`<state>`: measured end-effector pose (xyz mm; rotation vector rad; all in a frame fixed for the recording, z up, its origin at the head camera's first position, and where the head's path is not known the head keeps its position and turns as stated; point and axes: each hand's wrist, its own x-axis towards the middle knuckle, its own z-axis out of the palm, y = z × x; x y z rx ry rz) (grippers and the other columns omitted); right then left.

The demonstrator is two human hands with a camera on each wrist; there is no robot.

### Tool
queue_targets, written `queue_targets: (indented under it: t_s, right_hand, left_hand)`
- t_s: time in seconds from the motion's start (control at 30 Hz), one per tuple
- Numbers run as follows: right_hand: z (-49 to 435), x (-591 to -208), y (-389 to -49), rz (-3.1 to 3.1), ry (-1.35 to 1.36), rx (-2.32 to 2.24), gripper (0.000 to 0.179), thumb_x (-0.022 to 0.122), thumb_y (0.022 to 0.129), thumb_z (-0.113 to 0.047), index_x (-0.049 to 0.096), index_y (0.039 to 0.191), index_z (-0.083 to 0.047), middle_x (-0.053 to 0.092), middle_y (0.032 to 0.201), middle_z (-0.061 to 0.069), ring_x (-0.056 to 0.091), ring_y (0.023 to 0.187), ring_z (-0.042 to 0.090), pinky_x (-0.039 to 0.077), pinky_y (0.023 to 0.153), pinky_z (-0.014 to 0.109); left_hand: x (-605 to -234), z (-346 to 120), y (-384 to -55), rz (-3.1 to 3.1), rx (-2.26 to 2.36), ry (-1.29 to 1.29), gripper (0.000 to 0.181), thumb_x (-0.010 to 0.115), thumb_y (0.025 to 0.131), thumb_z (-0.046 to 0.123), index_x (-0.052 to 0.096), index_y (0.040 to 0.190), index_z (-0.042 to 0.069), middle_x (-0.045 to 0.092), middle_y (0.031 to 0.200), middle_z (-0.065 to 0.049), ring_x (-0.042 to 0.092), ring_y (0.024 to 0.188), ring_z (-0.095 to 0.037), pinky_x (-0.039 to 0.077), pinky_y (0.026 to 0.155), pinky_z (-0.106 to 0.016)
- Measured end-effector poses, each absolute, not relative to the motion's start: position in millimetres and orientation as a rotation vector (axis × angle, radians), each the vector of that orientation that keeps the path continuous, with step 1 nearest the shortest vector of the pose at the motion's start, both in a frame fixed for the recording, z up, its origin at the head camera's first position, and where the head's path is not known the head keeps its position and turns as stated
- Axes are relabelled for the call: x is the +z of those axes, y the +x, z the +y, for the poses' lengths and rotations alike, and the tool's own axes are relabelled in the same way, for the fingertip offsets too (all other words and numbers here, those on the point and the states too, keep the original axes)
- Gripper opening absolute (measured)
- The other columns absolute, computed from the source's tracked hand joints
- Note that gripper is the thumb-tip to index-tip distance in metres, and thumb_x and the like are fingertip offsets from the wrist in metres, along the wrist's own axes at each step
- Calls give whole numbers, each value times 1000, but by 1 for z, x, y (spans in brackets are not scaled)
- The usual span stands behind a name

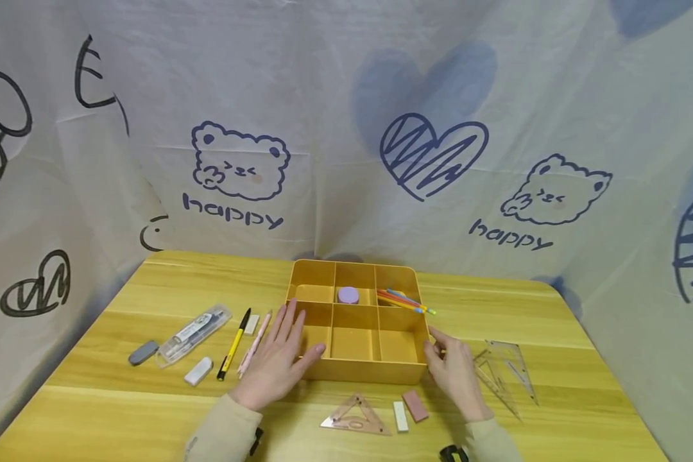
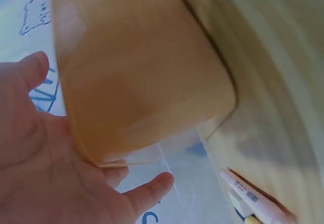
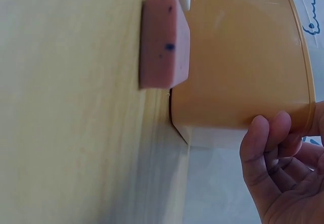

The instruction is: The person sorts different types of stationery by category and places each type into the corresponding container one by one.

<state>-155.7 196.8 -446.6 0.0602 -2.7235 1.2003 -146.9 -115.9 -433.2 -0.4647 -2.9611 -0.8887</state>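
Note:
An orange-yellow compartment organizer box point(image 1: 355, 371) sits on the table, seen from above in the head view. My left hand point(image 1: 277, 359) lies at its front left corner, fingers straight and spread, touching the rim; the left wrist view shows the palm point(image 2: 61, 178) against the box corner. My right hand point(image 1: 453, 369) grips the right front corner, and curled fingers point(image 3: 268, 138) touch the wall in the right wrist view. A purple round item point(image 1: 348, 295) occupies the back middle compartment. Several colored pencil-like sticks point(image 1: 401, 300) lean in the back right one.
Left lie a clear pen case point(image 1: 193, 335), grey eraser point(image 1: 144, 353), white eraser point(image 1: 199, 371), yellow pen point(image 1: 233, 344) and pink pen point(image 1: 255, 343). In front are a triangle ruler point(image 1: 356, 417), a white block point(image 1: 400, 416) and a pink eraser point(image 1: 415, 406). Clear set squares point(image 1: 514, 369) lie right.

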Motion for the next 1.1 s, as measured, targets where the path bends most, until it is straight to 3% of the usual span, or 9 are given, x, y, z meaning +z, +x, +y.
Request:
queue_targets:
  t_s: [0.17, 0.43, 0.6, 0.73, 0.9, 1.0, 1.1]
  right_hand:
    - [197, -448, -156, -2719, 61, 1210, 41, 55, 98, -3, 56, 136, 11, 54, 59, 3, 46, 36, 5, 30, 35, 17]
    - [197, -448, -157, -2707, 77, 1227, 41, 54, 98, -2, 55, 136, 13, 53, 58, 3, 46, 36, 4, 29, 35, 16]
    - [198, -449, -156, -2703, 82, 1235, 41, 54, 98, -2, 55, 136, 13, 54, 59, 3, 46, 35, 3, 29, 34, 16]
    - [198, -449, -156, -2695, 86, 1219, 40, 55, 97, -2, 56, 135, 13, 54, 58, 2, 45, 35, 2, 29, 35, 16]
    - [198, -451, -156, -2673, 112, 1180, 39, 56, 96, 0, 58, 131, 15, 54, 58, 1, 42, 36, 0, 27, 35, 14]
    - [198, -451, -156, -2668, 108, 1188, 39, 56, 96, -1, 58, 131, 14, 54, 58, 1, 42, 36, 0, 27, 35, 14]
    - [197, -451, -156, -2673, 96, 1205, 40, 56, 96, -1, 57, 133, 13, 54, 58, 2, 44, 36, 1, 28, 35, 15]
  left_hand:
    - [-425, -122, -147, -3003, -1048, -450, 80, 41, 106, 50, 11, 159, 0, -9, 169, -18, -8, 157, -39, 3, 127, -60]
    - [-414, -141, -151, -2907, -1339, -403, 73, 36, 109, 42, 8, 161, 0, -6, 170, -19, -7, 157, -43, 1, 124, -66]
    - [-408, -159, -152, -2888, -1278, -347, 64, 31, 111, 35, 16, 158, -7, 13, 165, -31, 12, 153, -51, 12, 124, -65]
    - [-410, -174, -153, -2959, -1192, -226, 59, 36, 110, 28, 25, 155, -8, 32, 156, -36, 37, 141, -53, 28, 120, -64]
    - [-420, -184, -157, -3024, -1026, -146, 49, 53, 103, 16, 44, 142, -12, 57, 130, -34, 61, 112, -41, 51, 101, -58]
    - [-426, -186, -159, -3039, -979, -134, 43, 60, 99, 11, 53, 133, -12, 65, 113, -28, 66, 94, -31, 59, 84, -48]
    - [-430, -187, -158, -3066, -985, -82, 40, 63, 96, 8, 54, 129, -14, 68, 90, -19, 64, 69, -20, 57, 61, -35]
